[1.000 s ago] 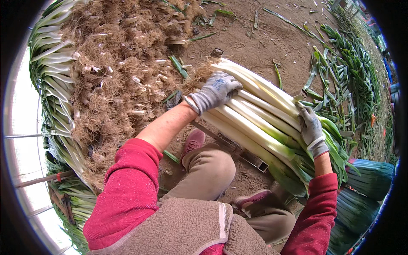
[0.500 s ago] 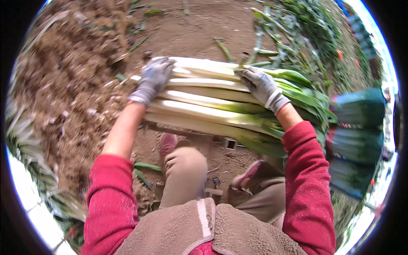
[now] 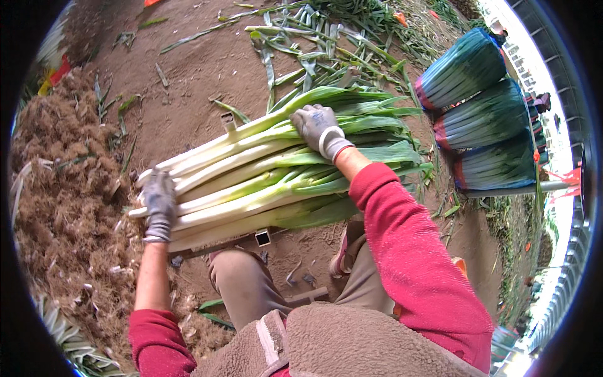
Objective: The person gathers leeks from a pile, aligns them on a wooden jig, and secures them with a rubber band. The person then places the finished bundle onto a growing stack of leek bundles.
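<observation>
A wide bundle of leeks (image 3: 239,179) lies in front of me on a low metal frame (image 3: 223,243). Their white ends point left, and green leaves fan out to the right. At the white ends, my left hand (image 3: 161,198) in a grey glove is closed over the stalks, its thumb side partly hidden. My right hand (image 3: 314,125), in a matching glove, has its fingers curled over the upper leeks where white turns to green. Beneath the bundle, the frame mostly disappears from sight.
To the left is a large heap of brown root trimmings (image 3: 69,207). Cut green leaves (image 3: 314,50) litter the soil beyond the bundle. Several bagged leek bundles (image 3: 487,119) with blue-green netting stand at the right. A frame post (image 3: 228,121) shows behind the leeks.
My view has turned, so the leeks appear further left and tilted. My right hand is further back on the upper leeks; my left hand now sits nearer the white ends.
</observation>
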Tool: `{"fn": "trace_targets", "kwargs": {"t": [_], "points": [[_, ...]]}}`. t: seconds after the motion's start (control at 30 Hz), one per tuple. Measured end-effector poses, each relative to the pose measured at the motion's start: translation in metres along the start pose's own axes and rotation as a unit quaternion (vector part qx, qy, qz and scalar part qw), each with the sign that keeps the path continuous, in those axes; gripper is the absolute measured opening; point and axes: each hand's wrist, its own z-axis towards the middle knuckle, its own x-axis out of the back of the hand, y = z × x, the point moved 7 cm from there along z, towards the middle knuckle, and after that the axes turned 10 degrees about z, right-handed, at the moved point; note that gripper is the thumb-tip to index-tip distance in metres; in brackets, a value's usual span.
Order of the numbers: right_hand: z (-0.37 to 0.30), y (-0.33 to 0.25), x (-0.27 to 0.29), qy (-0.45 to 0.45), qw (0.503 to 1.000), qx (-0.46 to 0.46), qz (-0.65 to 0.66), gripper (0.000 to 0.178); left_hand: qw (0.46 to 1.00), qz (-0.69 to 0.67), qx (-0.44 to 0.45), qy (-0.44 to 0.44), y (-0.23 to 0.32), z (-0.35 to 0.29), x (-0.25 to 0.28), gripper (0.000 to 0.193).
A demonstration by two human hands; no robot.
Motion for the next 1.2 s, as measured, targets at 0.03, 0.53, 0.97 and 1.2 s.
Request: {"fn": "trace_targets", "kwargs": {"t": [0.03, 0.53, 0.97, 1.2], "points": [[-0.002, -0.005, 0.007, 0.029, 0.999, 0.022, 0.01, 0.028, 0.994, -0.071, 0.018, -0.075, 0.016, 0.0, -0.014, 0.033], [0.005, 0.038, 0.014, -0.032, 0.985, -0.16, 0.059, 0.043, 0.99, 0.081, -0.096, -0.059, 0.087, -0.006, -0.013, 0.051], [-0.114, -0.081, 0.02, 0.098, 0.988, -0.058, 0.106, 0.055, 0.986, 0.087, -0.139, 0.021, 0.083, -0.007, -0.019, 0.052], [-0.108, -0.076, 0.025, -0.015, 0.985, -0.067, 0.157, 0.052, 0.991, 0.04, -0.13, -0.02, 0.06, 0.013, -0.036, 0.051]]}}
